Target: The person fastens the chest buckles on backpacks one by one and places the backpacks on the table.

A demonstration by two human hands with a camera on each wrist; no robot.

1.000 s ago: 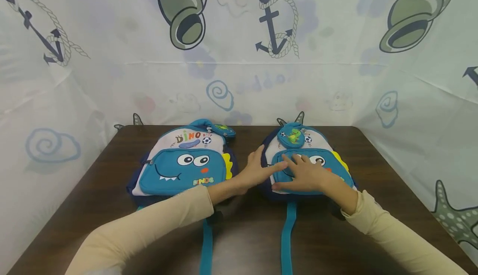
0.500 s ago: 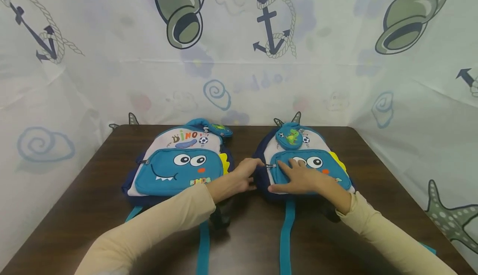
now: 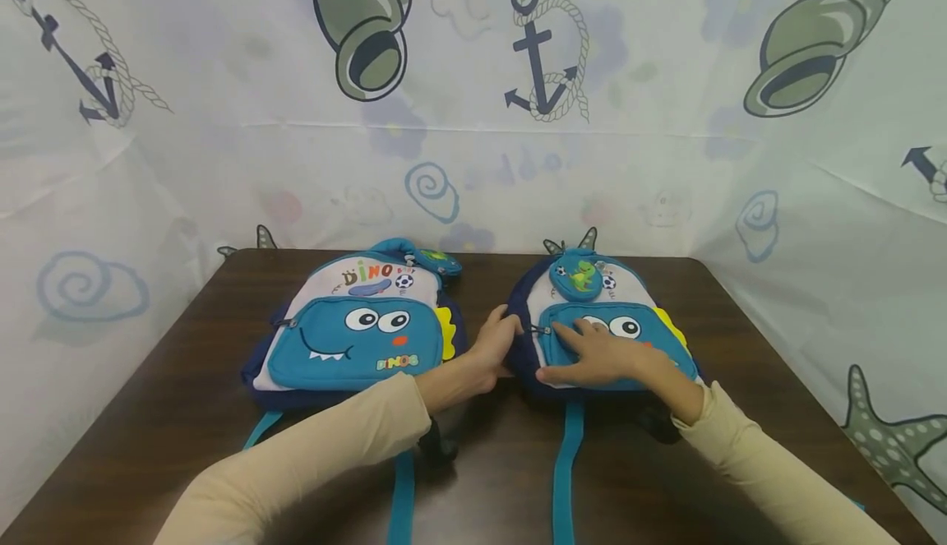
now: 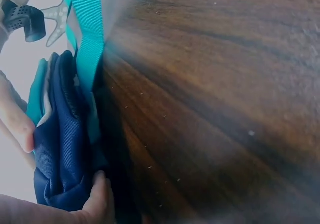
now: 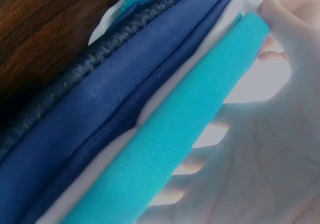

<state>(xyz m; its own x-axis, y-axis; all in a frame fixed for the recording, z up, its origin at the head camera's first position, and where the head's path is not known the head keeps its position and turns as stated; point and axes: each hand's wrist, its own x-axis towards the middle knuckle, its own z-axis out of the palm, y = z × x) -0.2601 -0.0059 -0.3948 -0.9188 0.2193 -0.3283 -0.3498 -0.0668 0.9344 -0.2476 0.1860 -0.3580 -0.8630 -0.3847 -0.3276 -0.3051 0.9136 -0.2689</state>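
Observation:
A child's backpack (image 3: pixel 629 280), blue and white with a dinosaur face, lies front side up at the right. My left hand (image 3: pixel 488 352) grips its navy left side; in the left wrist view a fingertip (image 4: pixel 100 186) reaches between the navy side panel (image 4: pixel 67 154) and the table. My right hand (image 3: pixel 602 353) rests with spread fingers on the blue front pocket (image 3: pixel 555 356), covering part of the printed face. A zipper pull (image 3: pixel 543 330) shows between the hands. In the right wrist view, that palm (image 5: pixel 260 149) arches over the pocket's edge (image 5: pixel 185 124).
A matching backpack (image 3: pixel 355 339) lies at the left on the dark wooden table (image 3: pixel 503 471). Teal straps (image 3: pixel 565 471) run towards the front edge. A round dinosaur pouch (image 3: pixel 577 275) sits atop the right backpack. Printed white cloth (image 3: pixel 473 76) surrounds the table.
My left hand has moved off the front of the right backpack, down and left to its navy side, and now grips there. The right hand stays on the pocket.

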